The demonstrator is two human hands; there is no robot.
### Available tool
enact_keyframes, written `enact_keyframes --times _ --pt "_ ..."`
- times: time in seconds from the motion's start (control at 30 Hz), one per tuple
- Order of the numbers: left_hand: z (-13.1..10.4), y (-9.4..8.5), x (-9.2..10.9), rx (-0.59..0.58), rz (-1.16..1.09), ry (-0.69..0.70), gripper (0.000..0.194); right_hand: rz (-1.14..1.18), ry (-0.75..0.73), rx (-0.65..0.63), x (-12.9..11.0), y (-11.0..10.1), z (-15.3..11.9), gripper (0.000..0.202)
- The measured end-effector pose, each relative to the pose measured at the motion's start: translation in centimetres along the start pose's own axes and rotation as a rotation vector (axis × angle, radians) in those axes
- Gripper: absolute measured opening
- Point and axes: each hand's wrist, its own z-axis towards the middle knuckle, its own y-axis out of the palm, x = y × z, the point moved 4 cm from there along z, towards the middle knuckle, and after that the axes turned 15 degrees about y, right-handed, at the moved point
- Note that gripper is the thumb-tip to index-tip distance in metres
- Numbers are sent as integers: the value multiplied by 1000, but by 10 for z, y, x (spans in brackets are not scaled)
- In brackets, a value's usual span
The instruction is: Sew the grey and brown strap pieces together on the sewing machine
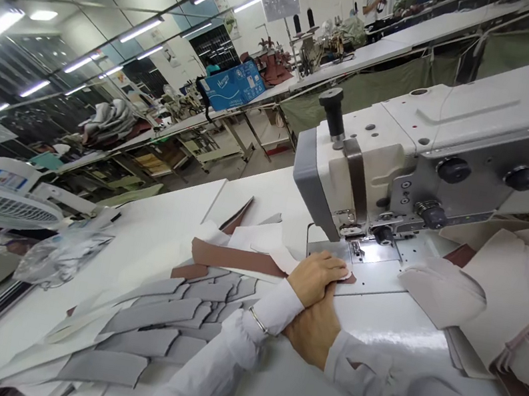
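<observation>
My left hand (318, 277) has its fingers bent and pressed together on the end of a brown leather piece (238, 259) with a pale backing, just in front of the needle area of a sewing machine (350, 172). Partly beneath it lies my right hand (316, 328), closed, a digit reaching up to the same end of the leather; its other fingers are hidden. The leather stretches left across the table, beside white pieces (263, 235). The presser foot (358, 249) stands close beyond my left fingertips.
Overlapping grey pieces (153, 315) spread over the white table at left. A heap of pale and brown pieces (491, 297) lies right of the machine bed. A white fan (1, 194) and a clear plastic bag (62, 255) are far left. Behind, a person (372, 3) stands near another bench.
</observation>
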Motion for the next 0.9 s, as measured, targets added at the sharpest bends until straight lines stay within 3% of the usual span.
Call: enact_keyframes --times 0.43,0.9 --pt "4 -2 2 -80 20 -35 27 19 7 -28 2 1 1 50" --pt "29 -2 -16 -44 6 -12 27 -36 -61 193 25 -5 17 41"
